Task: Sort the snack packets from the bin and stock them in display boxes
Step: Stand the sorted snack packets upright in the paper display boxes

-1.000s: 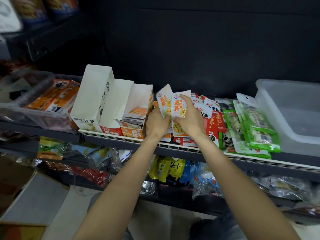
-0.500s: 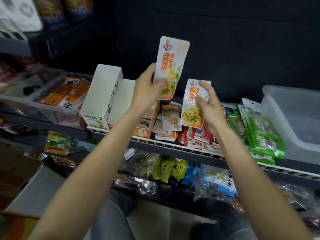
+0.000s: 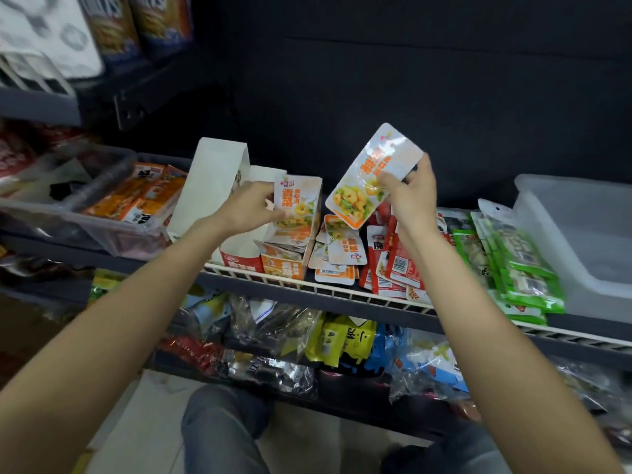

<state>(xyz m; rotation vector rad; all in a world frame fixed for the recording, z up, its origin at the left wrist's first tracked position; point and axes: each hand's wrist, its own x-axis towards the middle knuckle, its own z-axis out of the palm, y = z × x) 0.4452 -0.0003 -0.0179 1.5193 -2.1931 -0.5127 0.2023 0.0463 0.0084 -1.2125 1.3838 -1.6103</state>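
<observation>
At shelf front, left hand (image 3: 248, 208) fingers grip an orange-yellow snack packet (image 3: 297, 206) over the orange display box (image 3: 285, 263); right hand (image 3: 412, 196) pinches another (image 3: 371, 176). Stocking step; next: slide pkt in upright.

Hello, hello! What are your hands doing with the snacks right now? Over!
Left hand lowering orange packet into orange display box. Right hand holds matching packet tilted above shelf pile. Nothing blocking.
</observation>
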